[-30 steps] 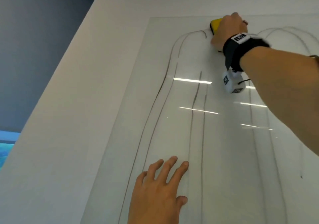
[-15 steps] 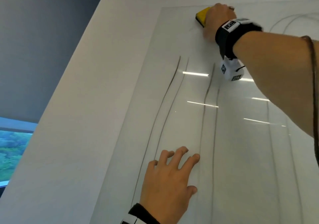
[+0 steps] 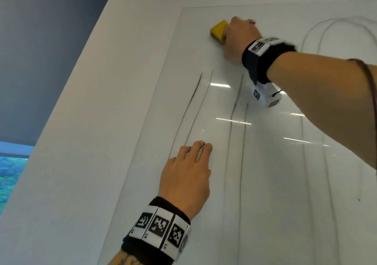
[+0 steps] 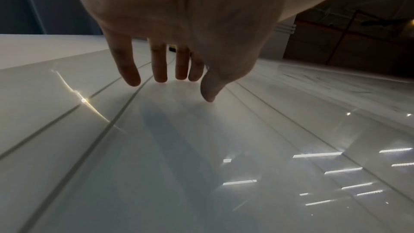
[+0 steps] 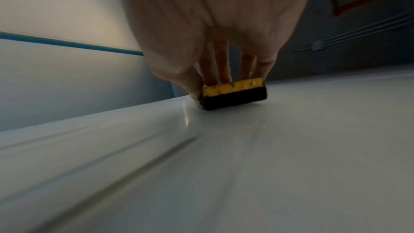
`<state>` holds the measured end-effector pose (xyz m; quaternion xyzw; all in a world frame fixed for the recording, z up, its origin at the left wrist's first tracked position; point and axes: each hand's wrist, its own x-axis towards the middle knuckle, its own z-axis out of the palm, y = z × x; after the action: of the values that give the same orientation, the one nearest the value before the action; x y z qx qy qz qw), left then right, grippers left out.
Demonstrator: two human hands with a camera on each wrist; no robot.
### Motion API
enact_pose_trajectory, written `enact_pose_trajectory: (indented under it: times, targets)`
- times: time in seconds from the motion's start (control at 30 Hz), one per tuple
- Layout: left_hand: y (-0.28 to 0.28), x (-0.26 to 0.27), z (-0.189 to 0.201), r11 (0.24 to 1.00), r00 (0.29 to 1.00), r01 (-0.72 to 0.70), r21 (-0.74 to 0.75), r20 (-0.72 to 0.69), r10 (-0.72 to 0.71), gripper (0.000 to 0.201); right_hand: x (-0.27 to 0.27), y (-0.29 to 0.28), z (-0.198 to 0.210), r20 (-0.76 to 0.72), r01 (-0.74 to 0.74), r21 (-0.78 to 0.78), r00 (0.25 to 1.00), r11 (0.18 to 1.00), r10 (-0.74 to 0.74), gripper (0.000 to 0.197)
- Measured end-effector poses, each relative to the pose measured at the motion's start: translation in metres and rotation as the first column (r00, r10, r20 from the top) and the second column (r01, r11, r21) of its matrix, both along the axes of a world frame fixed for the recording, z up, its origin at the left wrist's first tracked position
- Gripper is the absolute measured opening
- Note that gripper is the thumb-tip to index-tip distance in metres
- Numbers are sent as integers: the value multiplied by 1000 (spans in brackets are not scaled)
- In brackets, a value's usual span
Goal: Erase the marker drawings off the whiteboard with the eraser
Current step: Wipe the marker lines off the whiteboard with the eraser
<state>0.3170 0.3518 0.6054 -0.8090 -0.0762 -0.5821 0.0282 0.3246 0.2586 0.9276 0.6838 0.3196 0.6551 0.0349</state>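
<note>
A glossy whiteboard (image 3: 285, 183) hangs on the wall, marked with long dark marker lines (image 3: 231, 125) and arches (image 3: 318, 31) at the upper right. My right hand (image 3: 238, 38) grips a yellow eraser (image 3: 218, 31) with a black felt base (image 5: 233, 101) and presses it on the board near the top left corner. The area just below the eraser is wiped. My left hand (image 3: 189, 172) rests flat lower down, fingers (image 4: 130, 70) straight and touching the board beside two lines (image 4: 94, 93).
White wall (image 3: 91, 142) surrounds the board on the left and above. A dark grey wall (image 3: 40, 50) and a strip of window (image 3: 12, 162) lie further left. Ceiling-light reflections (image 3: 232, 120) streak the board.
The right hand has swept the eraser leftward along the top, wiping away the arched tops of the left lines. The left hand has shifted up a little, still flat on the board.
</note>
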Motion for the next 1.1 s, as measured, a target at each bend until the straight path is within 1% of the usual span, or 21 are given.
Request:
enact_pose_trajectory:
  times: [0.1, 0.17, 0.2, 0.27, 0.33, 0.37, 0.4, 0.43, 0.5, 0.57, 0.6, 0.63, 0.67, 0.73, 0.8, 0.83, 0.9, 0.97, 1.03, 1.07, 1.1]
  targets:
    - [-5, -3, 5, 1000, 1000, -20, 3, -13, 20, 59, 6, 13, -53, -48, -96, -289, 995, 953, 85, 30]
    - [-7, -5, 7, 999, 999, -37, 22, -16, 38, 59, 11, 3, -57, -45, -66, -377, 998, 924, 53, 33]
    - [-6, -6, 7, 999, 999, -41, 31, -20, 41, 59, 10, -8, -45, -27, -37, -329, 999, 944, 30, 33]
    - [-2, -6, 6, 999, 999, -41, 36, -18, 41, 61, 11, -40, -5, -3, -2, -61, 1000, 998, 2, 31]
    - [2, -4, 4, 999, 1000, -22, 39, -16, 23, 61, 19, -77, 27, -10, 4, 198, 1000, 980, -2, 24]
    - [4, -2, 3, 999, 1000, -19, 41, -17, 20, 60, 22, -87, 31, -14, 1, 249, 1000, 968, 3, 21]
    - [4, -1, 3, 999, 1000, -17, 41, -17, 18, 60, 22, -86, 24, -22, 1, 242, 1000, 970, 4, 17]
    - [4, 0, 3, 999, 1000, -13, 34, -17, 13, 59, 21, -79, 9, -34, -14, 184, 999, 983, 20, 16]
    - [3, 0, 3, 1000, 1000, -8, 17, -13, 8, 59, 23, -59, -34, -65, -87, -24, 994, 996, 85, 24]
    - [2, -1, 4, 1000, 1000, -16, 17, -15, 16, 59, 28, -56, -81, -82, -126, -258, 991, 958, 109, 32]
    - [2, -1, 3, 1000, 1000, -15, 19, -14, 16, 59, 34, -63, -90, -64, -121, -324, 992, 938, 106, 34]
    - [2, -1, 3, 1000, 1000, -14, 25, -10, 15, 59, 38, -73, -88, -37, -103, -333, 995, 937, 96, 34]
    - [3, 0, 3, 999, 1000, -15, 34, -4, 15, 59, 41, -85, -73, -17, -84, -268, 996, 960, 83, 34]
    - [5, 0, 2, 999, 1000, -17, 29, -14, 17, 60, 44, -107, -28, -4, -64, 8, 998, 998, 64, 35]
    - [4, 0, 2, 999, 999, -27, 23, -27, 28, 60, 47, -123, 8, -72, -60, 280, 994, 958, 83, 37]
    - [3, 0, 2, 999, 999, -36, 22, -31, 37, 60, 48, -121, 12, -96, -58, 326, 991, 944, 94, 37]
    - [-1, -2, 4, 999, 998, -35, 9, -49, 36, 60, 43, -102, -10, -109, -63, 234, 990, 970, 90, 32]
    - [-5, -6, 7, 999, 997, -49, -6, -68, 49, 59, 39, -84, -57, -122, -106, 7, 987, 994, 106, 29]
    - [-10, -9, 11, 996, 991, -94, 5, -94, 94, 58, 40, -84, -108, -135, -165, -235, 982, 958, 136, 33]
    - [-12, -10, 14, 994, 988, -107, 4, -110, 106, 58, 42, -92, -119, -125, -182, -303, 981, 935, 150, 35]
    - [-13, -12, 16, 993, 986, -114, -4, -125, 113, 58, 47, -102, -118, -112, -188, -333, 981, 924, 159, 37]
